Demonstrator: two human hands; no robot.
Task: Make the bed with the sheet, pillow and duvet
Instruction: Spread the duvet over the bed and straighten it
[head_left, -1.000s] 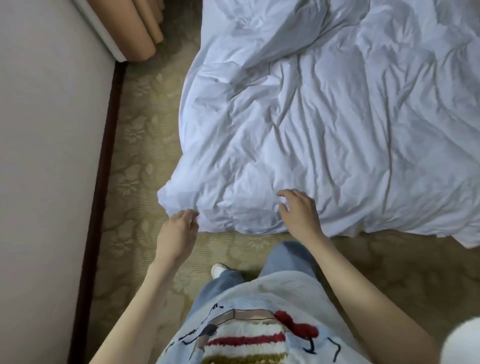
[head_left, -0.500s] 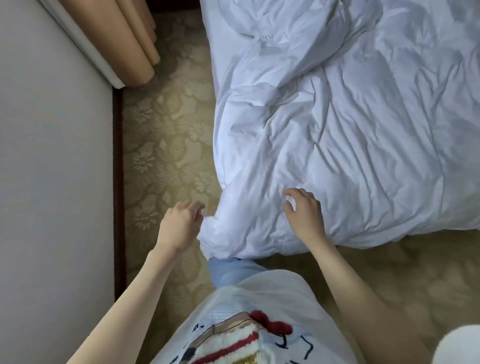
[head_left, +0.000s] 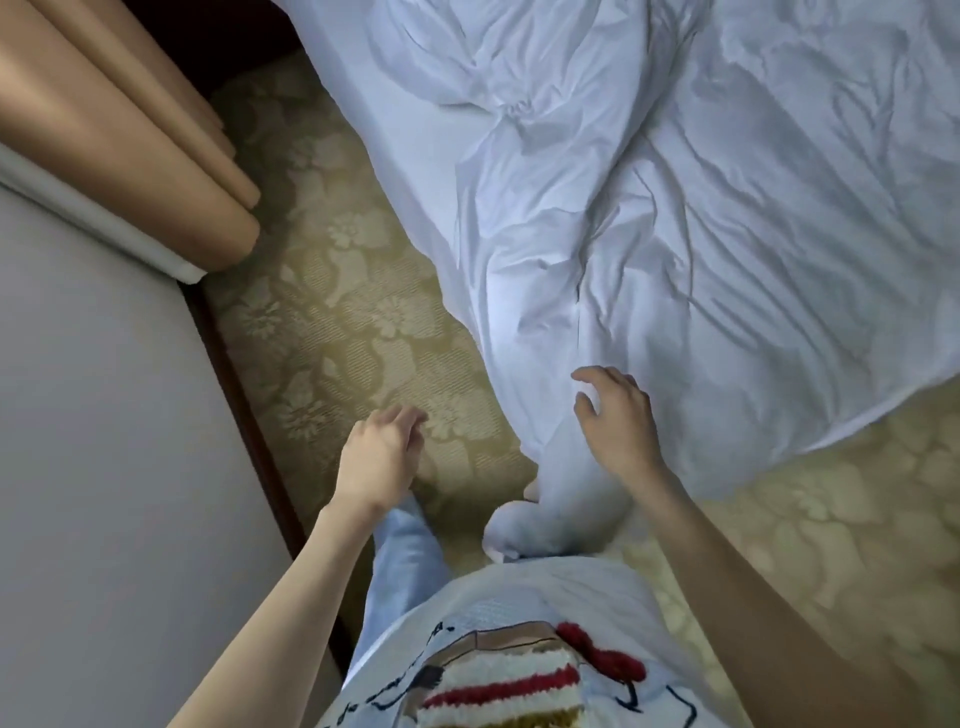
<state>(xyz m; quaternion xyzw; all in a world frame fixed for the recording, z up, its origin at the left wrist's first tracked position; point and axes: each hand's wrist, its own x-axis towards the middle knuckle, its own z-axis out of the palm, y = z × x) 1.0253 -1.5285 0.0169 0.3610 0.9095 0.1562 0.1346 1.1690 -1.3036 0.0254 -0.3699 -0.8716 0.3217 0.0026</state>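
Both hands are off the duvet (head_left: 701, 218) now: left hand (head_left: 382, 457) let go, fingers loose over carpet; right hand (head_left: 615, 423) hovers relaxed. Corner droops off the bed, needs regrasping.

The person wears a white T-shirt (head_left: 519, 613) with a knitted cake-slice patch (head_left: 498, 691) at 6 o'clock: cream layers, red stripes, a red bobble on top, and thin dark line drawing around it. Light blue jeans (head_left: 405, 561) show below. Both forearms are bare, with no sleeves in view.
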